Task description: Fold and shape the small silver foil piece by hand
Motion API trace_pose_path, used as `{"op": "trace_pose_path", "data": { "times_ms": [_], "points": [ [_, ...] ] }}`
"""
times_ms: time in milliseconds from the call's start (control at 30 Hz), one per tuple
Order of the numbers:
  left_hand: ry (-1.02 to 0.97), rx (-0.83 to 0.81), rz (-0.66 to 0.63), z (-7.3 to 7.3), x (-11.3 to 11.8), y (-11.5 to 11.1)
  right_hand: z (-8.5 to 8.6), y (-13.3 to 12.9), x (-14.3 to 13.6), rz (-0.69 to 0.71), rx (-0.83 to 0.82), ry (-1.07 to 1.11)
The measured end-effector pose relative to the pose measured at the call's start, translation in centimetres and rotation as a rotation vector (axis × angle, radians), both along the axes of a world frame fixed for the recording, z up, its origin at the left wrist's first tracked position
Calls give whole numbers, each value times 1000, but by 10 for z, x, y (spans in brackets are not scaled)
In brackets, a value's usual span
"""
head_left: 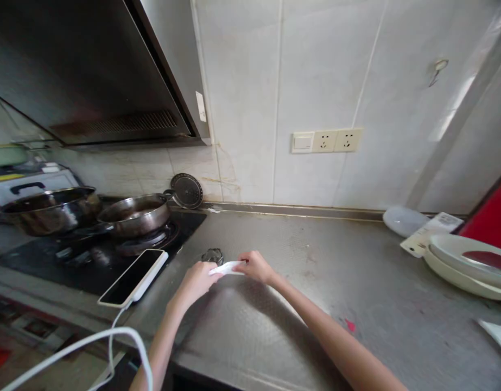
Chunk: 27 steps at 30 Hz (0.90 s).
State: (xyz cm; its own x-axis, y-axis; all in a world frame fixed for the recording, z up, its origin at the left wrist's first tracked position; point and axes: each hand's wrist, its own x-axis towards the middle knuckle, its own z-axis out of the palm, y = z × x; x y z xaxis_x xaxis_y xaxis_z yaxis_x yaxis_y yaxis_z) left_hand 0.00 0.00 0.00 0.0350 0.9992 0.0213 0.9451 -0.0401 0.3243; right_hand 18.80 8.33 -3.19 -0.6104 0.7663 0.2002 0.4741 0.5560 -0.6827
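A thin white folded sheet, perhaps tissue or cloth, is stretched between my two hands just above the metal counter. My left hand pinches its left end, with the fingers closed. At the right end, my right hand is closed on it too, thumb and fingers pressed together. Just behind my left hand sits a small dark metal ring-shaped piece, partly hidden by that hand. I cannot make out what it is.
On the black gas stove stand a steel pan and a larger pot. A phone with a white cable lies at the stove's edge. Oval dishes and a power strip lie right. A range hood overhangs the stove.
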Motion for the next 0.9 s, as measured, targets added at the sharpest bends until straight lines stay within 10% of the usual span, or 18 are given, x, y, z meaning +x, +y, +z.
{"op": "trace_pose_path", "data": {
  "times_ms": [367, 900],
  "points": [
    [180, 43, 195, -28, -37, 1, -26, 14, -44, -14, 65, -106],
    [-374, 64, 98, -44, -71, 29, -27, 60, -57, 286, 133, -24]
  ]
}}
